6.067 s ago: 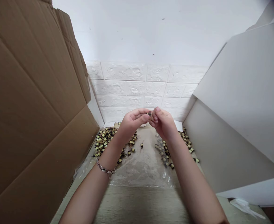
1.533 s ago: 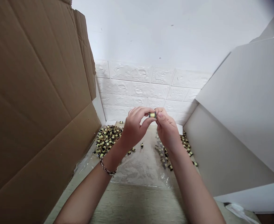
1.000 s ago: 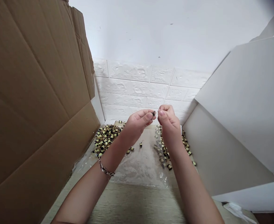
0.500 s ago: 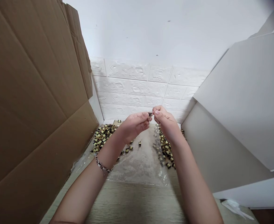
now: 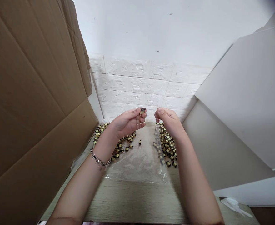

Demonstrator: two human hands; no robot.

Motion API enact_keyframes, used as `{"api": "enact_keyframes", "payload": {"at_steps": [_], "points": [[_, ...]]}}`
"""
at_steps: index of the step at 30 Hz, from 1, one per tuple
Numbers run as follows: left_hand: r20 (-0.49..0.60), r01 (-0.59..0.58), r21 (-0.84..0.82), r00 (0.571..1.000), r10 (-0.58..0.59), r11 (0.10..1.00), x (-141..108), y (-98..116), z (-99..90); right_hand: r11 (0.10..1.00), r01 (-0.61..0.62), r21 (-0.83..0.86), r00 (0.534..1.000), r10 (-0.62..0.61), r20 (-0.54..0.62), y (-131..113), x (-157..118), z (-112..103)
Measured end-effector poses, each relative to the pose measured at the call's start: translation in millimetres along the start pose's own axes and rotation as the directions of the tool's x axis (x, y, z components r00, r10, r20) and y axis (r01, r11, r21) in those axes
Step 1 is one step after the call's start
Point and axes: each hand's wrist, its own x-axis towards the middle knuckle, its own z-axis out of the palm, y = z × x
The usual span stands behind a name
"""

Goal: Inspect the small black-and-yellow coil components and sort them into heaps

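My left hand (image 5: 127, 122) is raised, with its thumb and fingertips pinching a small black-and-yellow wound coil component (image 5: 142, 110) that has thin wire leads. My right hand (image 5: 168, 121) is a short gap to the right of that component, not touching it, with its fingers curled and nothing visible in them. Below my hands lie two heaps of similar components, one at left (image 5: 124, 143) and one at right (image 5: 167, 147). A single component (image 5: 139, 142) sits apart between them on a clear plastic sheet (image 5: 137, 165).
A large brown cardboard sheet (image 5: 34, 93) stands along the left side, and a white panel (image 5: 240, 93) forms the right side. Behind is a white brick-textured wall (image 5: 132, 84). The heaps rest on a pale wood-grain surface (image 5: 132, 200). A chain bracelet (image 5: 98, 161) circles my left wrist.
My hands have moved apart. The component stays in my left hand, which has shifted left, while my right hand no longer touches it.
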Motion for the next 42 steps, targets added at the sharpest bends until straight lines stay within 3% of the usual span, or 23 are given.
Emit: {"api": "enact_keyframes", "payload": {"at_steps": [5, 12, 20, 25, 27, 30, 34, 38, 42], "points": [[-0.012, -0.007, -0.013, 1.0, 0.007, 1.0, 2, -1, -0.8, 0.978, -0.029, 0.206, 0.999, 0.023, 0.032, 1, 1, 17], [0.054, 0.039, -0.011, 0.998, -0.038, 0.999, 5, -10, 0.1, 0.85, -0.105, 0.516, 0.993, 0.116, 0.012, 3, 3, 33], [0.07, 0.037, 0.049, 0.997, -0.04, 0.998, 5, -11, -2.7, 0.77, -0.155, 0.619, 0.988, 0.137, 0.078, -2, 1, 26], [0.191, -0.054, 0.351, 0.981, -0.015, 0.935, 3, -5, -6.2, 0.838, -0.169, 0.518, 0.985, 0.122, 0.124, -6, 0, 21], [0.208, -0.109, 0.521, 0.978, -0.003, 0.846, 1, 0, -7.5, 0.917, -0.16, 0.365, 0.984, 0.118, 0.135, -6, -1, 19], [0.183, -0.121, 0.776, 0.982, -0.037, 0.619, -1, 5, -9.0, 0.992, -0.126, 0.011, 0.984, 0.124, 0.125, -5, -1, 19], [0.077, -0.073, 0.974, 0.997, -0.012, 0.213, -2, 4, -11.2, 0.932, -0.087, -0.352, 0.978, 0.147, 0.147, 4, 0, 27], [0.041, -0.021, 0.992, 0.986, 0.161, -0.122, 3, -3, -10.3, 0.888, -0.028, -0.459, 0.983, 0.107, 0.147, 15, 1, 35], [0.133, -0.054, 0.958, 0.954, 0.27, -0.281, 8, -7, -6.0, 0.865, 0.022, -0.502, 0.994, 0.036, 0.105, 17, 3, 37]]}}
